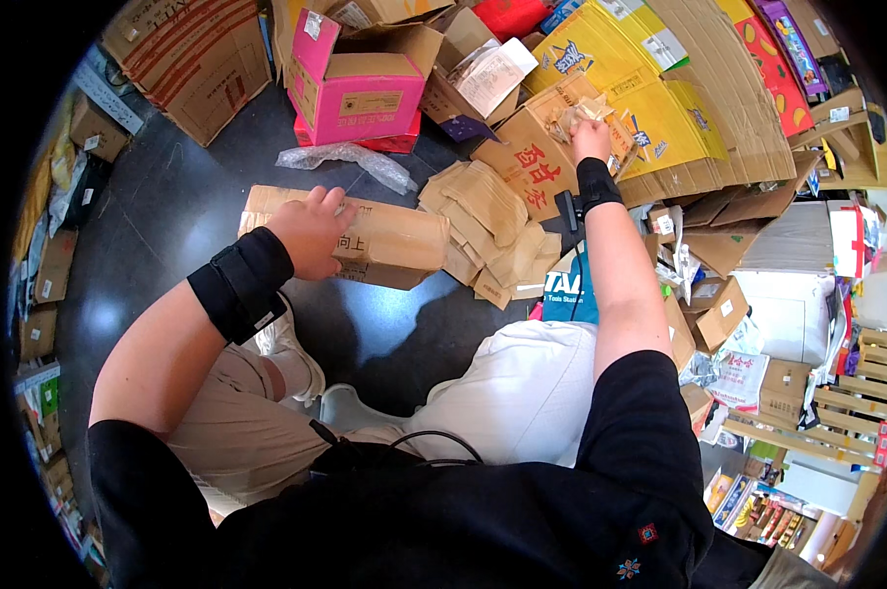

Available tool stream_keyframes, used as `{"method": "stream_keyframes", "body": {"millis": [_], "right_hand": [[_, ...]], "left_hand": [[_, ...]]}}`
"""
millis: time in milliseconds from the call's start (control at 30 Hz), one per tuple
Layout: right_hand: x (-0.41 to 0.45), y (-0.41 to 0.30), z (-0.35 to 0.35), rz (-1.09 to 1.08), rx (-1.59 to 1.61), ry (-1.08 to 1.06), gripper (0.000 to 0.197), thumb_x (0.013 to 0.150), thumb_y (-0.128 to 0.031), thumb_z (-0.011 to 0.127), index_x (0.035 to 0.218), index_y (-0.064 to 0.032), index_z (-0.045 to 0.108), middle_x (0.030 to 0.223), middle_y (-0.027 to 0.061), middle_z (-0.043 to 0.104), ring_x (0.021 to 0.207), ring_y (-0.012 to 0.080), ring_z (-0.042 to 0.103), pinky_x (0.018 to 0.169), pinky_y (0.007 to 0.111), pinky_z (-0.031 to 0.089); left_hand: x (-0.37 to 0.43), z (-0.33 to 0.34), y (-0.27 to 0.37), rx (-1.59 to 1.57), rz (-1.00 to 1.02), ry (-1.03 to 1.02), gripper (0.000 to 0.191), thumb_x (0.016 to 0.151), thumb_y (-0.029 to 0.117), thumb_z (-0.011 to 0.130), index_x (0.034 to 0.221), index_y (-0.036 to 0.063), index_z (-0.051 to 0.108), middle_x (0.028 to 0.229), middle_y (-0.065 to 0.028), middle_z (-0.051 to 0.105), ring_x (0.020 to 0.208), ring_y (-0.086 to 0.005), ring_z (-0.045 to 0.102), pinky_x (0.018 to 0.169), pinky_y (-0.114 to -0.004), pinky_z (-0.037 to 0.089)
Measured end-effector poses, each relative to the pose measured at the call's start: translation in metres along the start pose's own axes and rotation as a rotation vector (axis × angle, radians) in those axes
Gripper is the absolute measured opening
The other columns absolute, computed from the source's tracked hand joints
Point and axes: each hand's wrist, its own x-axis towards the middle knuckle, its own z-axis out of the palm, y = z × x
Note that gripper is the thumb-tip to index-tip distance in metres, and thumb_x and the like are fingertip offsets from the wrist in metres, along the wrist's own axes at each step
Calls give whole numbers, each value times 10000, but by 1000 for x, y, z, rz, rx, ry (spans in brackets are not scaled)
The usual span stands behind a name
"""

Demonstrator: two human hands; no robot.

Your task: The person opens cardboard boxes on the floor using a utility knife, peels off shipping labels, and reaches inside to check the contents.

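Observation:
A closed tan cardboard box [399,239] with printed characters lies on the dark tiled floor before me. My left hand [311,230] grips it near its left end, fingers across the top and thumb on the near side. Farther off to the right, my right hand [592,138] is over an open carton [535,158] with red characters. Its fingers are closed on a crumpled tan scrap [590,110], either tape or paper; more such scraps lie in the carton. Between the two boxes spreads a heap of flattened cardboard pieces [491,217].
An open pink carton [369,107] stands ahead, with bubble wrap [347,162] on the floor in front. Flattened yellow cardboard [635,81] leans behind my right hand. A teal bag [579,287] lies by my right knee. Small boxes [716,313] crowd the right side.

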Motion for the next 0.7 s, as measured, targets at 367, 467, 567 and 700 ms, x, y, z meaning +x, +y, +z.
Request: {"method": "stream_keyframes", "body": {"millis": [367, 467, 567, 700], "right_hand": [[-53, -42, -5, -527, -640, -235, 487, 847, -243, 530, 1305, -95, 599, 1290, 204, 572, 1201, 368, 519, 1053, 409, 394], [-63, -59, 5, -535, -817, -294, 487, 828, -219, 543, 1301, -121, 597, 1374, 179, 505, 1244, 380, 470, 1067, 426, 378], [-58, -59, 13, -421, -833, -273, 537, 829, -235, 536, 1354, -120, 548, 1440, 181, 429, 1306, 379, 418, 1101, 421, 348], [-40, -56, 16, -373, -894, -386, 576, 823, -266, 549, 1385, -143, 525, 1457, 184, 399, 1356, 382, 360, 1120, 431, 331]], "left_hand": [[-1, 0, -1, -16, -2, 5, 850, 659, 346, 813, 1363, 14, 473, 1264, -141, 473, 1152, -304, 508, 858, -402, 540], [-6, 1, -2, -7, -13, 7, 845, 663, 346, 807, 1364, 14, 470, 1262, -140, 474, 1151, -304, 510, 856, -403, 541], [-9, 1, -2, -4, -13, 14, 836, 665, 335, 799, 1363, 14, 470, 1262, -141, 474, 1155, -304, 509, 857, -404, 542], [-8, 2, -3, -14, 2, 20, 820, 666, 314, 786, 1364, 24, 469, 1276, -147, 472, 1164, -307, 507, 864, -405, 541]]}}
